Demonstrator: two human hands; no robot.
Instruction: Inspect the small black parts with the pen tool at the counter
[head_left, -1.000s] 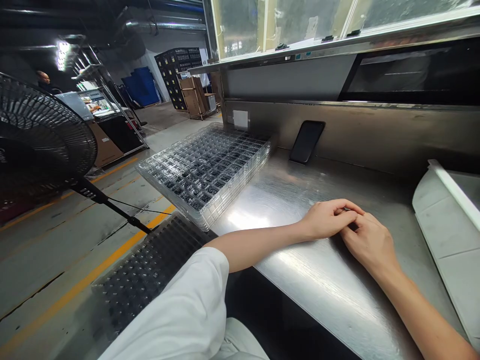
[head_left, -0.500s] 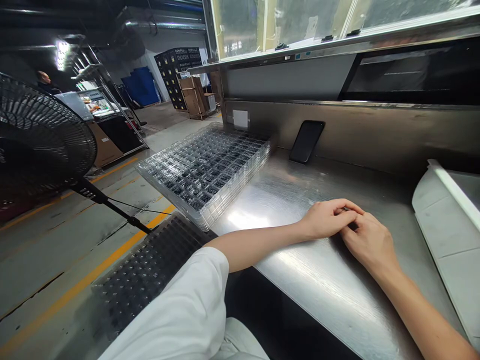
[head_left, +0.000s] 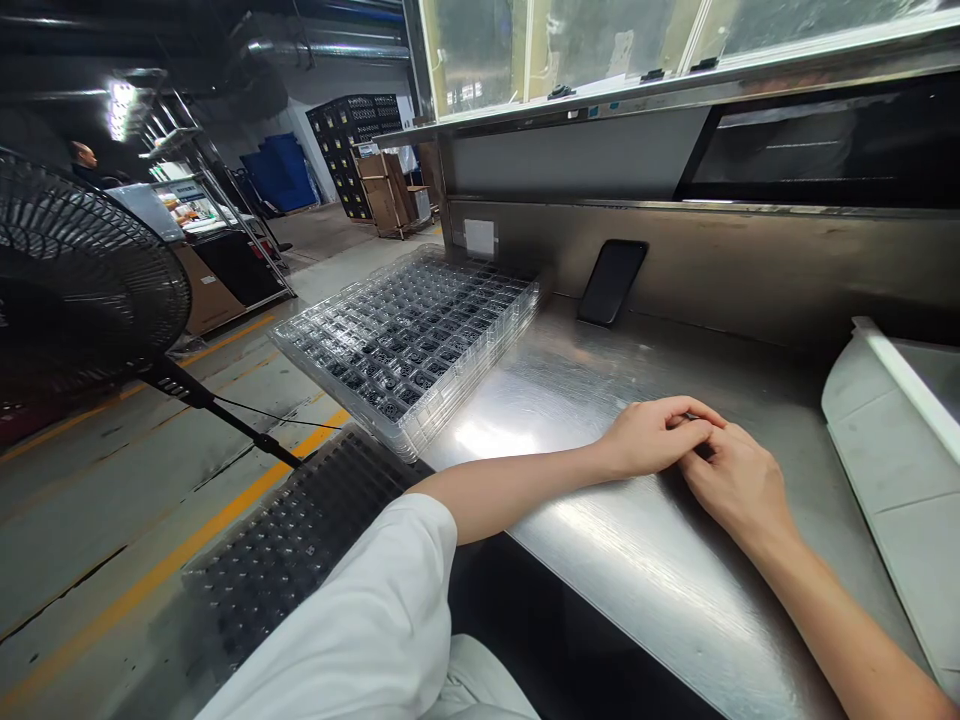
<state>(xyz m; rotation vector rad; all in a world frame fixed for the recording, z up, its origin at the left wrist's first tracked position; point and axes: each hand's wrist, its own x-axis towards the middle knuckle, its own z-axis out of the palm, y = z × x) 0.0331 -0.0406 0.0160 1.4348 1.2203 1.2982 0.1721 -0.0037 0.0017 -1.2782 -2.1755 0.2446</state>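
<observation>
My left hand (head_left: 654, 436) and my right hand (head_left: 739, 475) are folded together on the metal table (head_left: 630, 545). The left fingers curl over the right hand, and the thumb lies across its knuckles. Most of the right fingertips are tucked out of sight beneath the left hand. Both hands are closed, and no object shows in either. Beyond them a black phone (head_left: 613, 283) leans against the table's metal back panel. To the left lies a stack of clear plastic trays (head_left: 412, 335) with dark parts in their pockets.
A pale plastic bin (head_left: 892, 470) stands at the right. Below the table's left edge is another tray stack (head_left: 300, 540) with dark pockets. A black standing fan (head_left: 90, 270) is at far left. A person (head_left: 84, 160) is at a distant bench. A lit shelf (head_left: 600, 100) overhangs the back.
</observation>
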